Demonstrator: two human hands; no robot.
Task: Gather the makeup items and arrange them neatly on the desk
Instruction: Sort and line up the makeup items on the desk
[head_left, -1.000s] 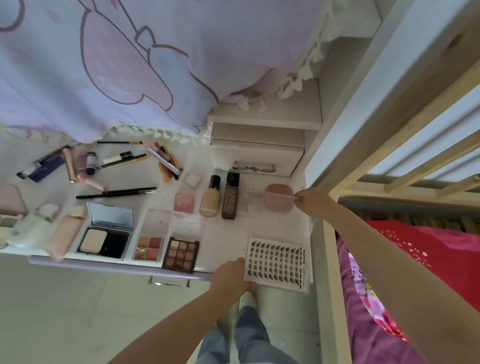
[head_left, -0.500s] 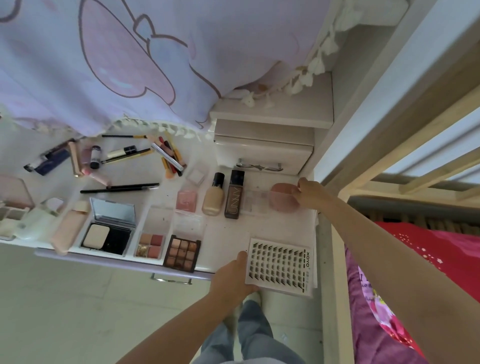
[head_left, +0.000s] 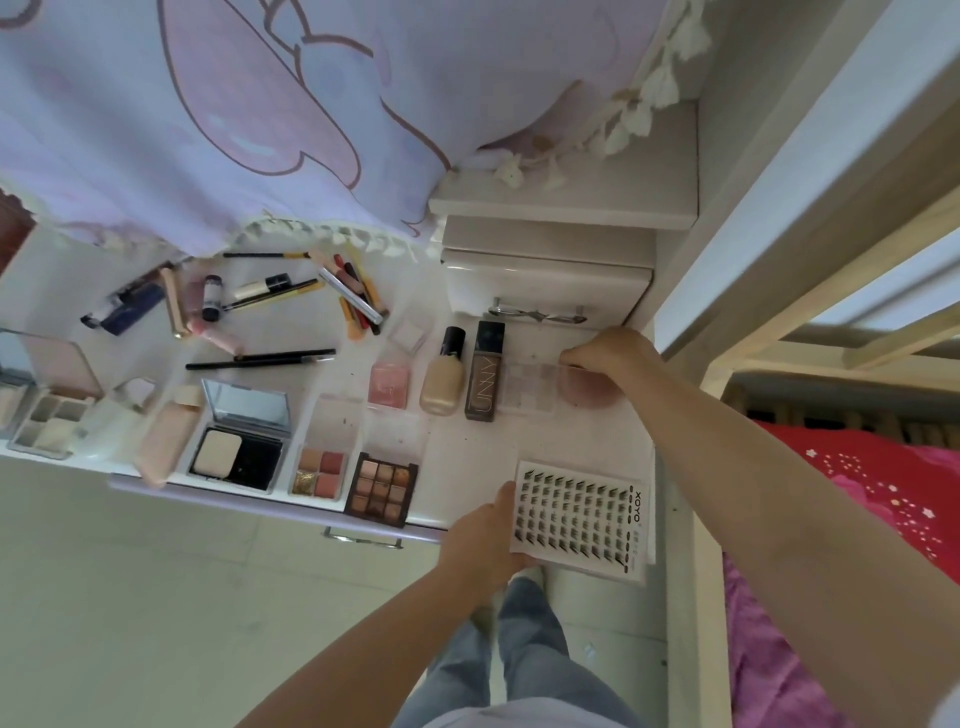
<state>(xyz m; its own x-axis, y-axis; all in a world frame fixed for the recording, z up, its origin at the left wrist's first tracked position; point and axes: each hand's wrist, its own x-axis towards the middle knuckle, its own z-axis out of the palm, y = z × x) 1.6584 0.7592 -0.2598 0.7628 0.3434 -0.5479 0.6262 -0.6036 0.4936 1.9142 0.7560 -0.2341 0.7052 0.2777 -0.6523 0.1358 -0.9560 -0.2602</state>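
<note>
A white lash card (head_left: 582, 519) with rows of black lashes lies at the desk's front right corner. My left hand (head_left: 488, 540) grips its left edge. At the back right, my right hand (head_left: 608, 353) pinches the far right corner of a clear eyeshadow palette (head_left: 527, 389), which lies flat on the desk. A round pink compact (head_left: 587, 397) sits right beside that palette, partly under my right wrist. Left of the palette lie a brown UNNY foundation tube (head_left: 483, 379) and a beige foundation bottle (head_left: 444, 379).
Open palettes (head_left: 382, 488) and a mirror compact (head_left: 239, 441) line the white desk's front edge (head_left: 270, 501). Pencils, brushes and tubes (head_left: 291, 306) are scattered at the back under a hanging lilac cloth (head_left: 260, 114). A drawer unit (head_left: 545, 280) stands at the back right. A bed frame (head_left: 696, 571) borders the desk on the right.
My right hand has slid left from the pink compact's right side to the clear palette's corner. My left hand stays on the lash card.
</note>
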